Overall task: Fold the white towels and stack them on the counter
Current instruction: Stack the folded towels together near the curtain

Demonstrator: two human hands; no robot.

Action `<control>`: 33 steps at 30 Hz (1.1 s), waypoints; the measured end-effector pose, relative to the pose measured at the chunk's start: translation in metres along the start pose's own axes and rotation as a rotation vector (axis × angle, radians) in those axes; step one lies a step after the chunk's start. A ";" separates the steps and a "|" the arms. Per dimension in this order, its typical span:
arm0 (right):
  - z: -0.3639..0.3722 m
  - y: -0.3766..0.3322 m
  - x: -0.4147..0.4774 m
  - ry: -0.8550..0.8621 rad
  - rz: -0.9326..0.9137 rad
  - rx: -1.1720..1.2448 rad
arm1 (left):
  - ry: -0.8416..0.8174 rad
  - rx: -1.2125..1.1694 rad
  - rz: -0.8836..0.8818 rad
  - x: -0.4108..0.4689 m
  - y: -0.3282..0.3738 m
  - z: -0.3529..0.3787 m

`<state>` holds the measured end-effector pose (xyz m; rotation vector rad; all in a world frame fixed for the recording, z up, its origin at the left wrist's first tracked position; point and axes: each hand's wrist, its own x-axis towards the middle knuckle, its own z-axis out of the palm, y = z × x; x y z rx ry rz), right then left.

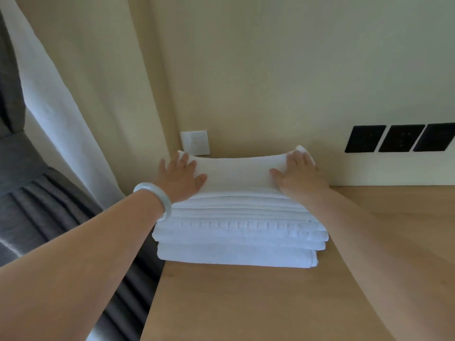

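White terry cloth fills the middle of the view: a stack of folded white towels (236,232) sits on the pale wooden worktop (246,303), at its back left corner, close to the cream wall (270,70). The topmost folded white towel (236,173) lies across the pile, with a hand on each end. The left hand (181,179), a pale glassy bangle (157,198) on its wrist, lies flat on the left end; the right hand (299,174) lies flat on the right end. Neither grip closes on anything: fingers stretched out, thumbs pointing inward along the cloth, palms down. The towel's far corners peep up a little beyond the fingertips.

The step in hand looks like seating and smoothing this towel on the pile. To do it well, press evenly with both palms so the cloth settles, then nudge the ends until they line up with the layers below, whose front folds step slightly out of line. Push straight down, not sideways: the pile is tall and soft, and the worktop's left edge lies just beside it. A small white wall plate (195,142) and three black sockets (401,138) sit on the wall behind
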<state>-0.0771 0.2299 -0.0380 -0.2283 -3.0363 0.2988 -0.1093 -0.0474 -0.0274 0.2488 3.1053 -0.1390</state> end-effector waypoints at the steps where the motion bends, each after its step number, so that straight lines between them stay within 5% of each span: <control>1: -0.003 -0.001 0.005 -0.002 -0.043 -0.029 | 0.035 0.002 0.025 0.003 0.003 0.000; 5: -0.001 0.011 0.004 -0.262 -0.130 0.032 | -0.160 0.047 0.029 0.007 -0.005 0.025; 9: -0.007 0.033 -0.004 -0.228 0.044 0.785 | -0.132 0.069 -0.031 0.010 0.009 0.004; 11: -0.008 0.048 -0.006 -0.218 0.178 1.273 | -0.004 0.095 0.118 0.017 0.038 -0.013; 13: -0.005 0.059 -0.014 -0.195 0.240 1.457 | 0.056 -0.011 0.339 0.019 0.082 -0.024; 15: 0.010 0.066 -0.025 -0.230 0.314 1.428 | -0.005 -0.085 0.480 0.016 0.129 -0.024; 20: 0.047 0.070 -0.079 -0.238 0.444 1.327 | -0.090 0.008 0.414 0.012 0.173 0.000; 29: 0.107 0.089 -0.144 -0.383 0.489 1.428 | -0.096 -0.086 0.453 0.003 0.160 -0.004; 33: 0.094 0.100 -0.145 -0.240 0.563 1.417 | -0.050 -0.220 0.277 -0.011 0.098 -0.011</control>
